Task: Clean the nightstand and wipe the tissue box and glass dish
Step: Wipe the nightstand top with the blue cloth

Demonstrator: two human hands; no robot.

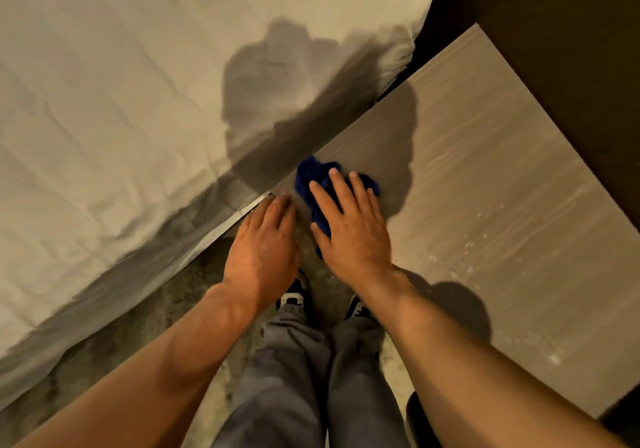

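Observation:
The nightstand (485,177) has a grey wood-grain top that runs from the centre to the right, with pale specks on its right part. A crumpled dark blue cloth (313,177) lies on its near left corner. My right hand (349,229) presses flat on the cloth, fingers spread. My left hand (265,250) rests palm down on the nightstand's corner edge beside it, fingers together, holding nothing. No tissue box or glass dish is in view.
A bed with a pale wrinkled sheet (121,118) fills the left and top, close against the nightstand. A dark wall or headboard (571,49) borders the nightstand's far side. My legs and shoes (294,297) stand on speckled floor below.

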